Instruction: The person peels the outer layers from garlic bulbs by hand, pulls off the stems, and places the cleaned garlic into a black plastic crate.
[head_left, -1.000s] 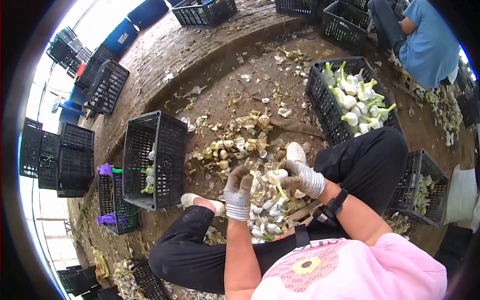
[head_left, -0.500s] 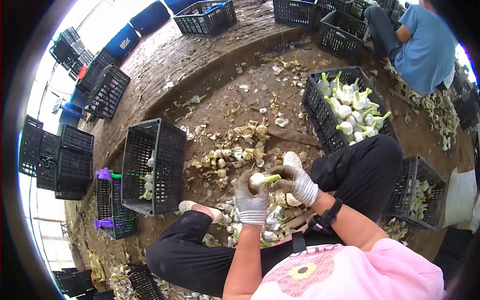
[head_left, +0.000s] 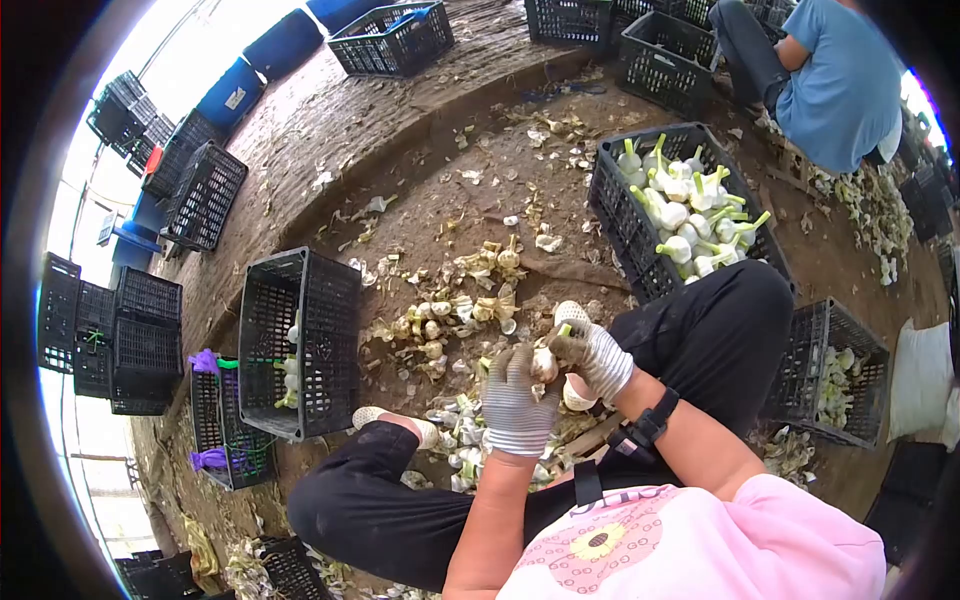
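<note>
Left hand [head_left: 515, 400], striped knit glove, grip closed around the white garlic bulb [head_left: 543, 365]. Right hand [head_left: 595, 358], same glove, grip closed on the bulb's top by the green stalk stub [head_left: 563, 330]. The bulb sits between both grips, just above my knees.

Looks like skin stripping. To do it well, I'd keep the left grip firm but not crushing. I'd pull loose skin away with the right fingertips and turn the bulb a little per pull, so scraps fall onto the pile of pale husks [head_left: 455, 320] beyond the left grip.

Black plastic crate of white bulbs with green stalks [head_left: 620, 215] is up past the right grip. Nearly empty black plastic crate [head_left: 335, 330] stands well left of the left grip. Blade in the grips: cannot tell.
</note>
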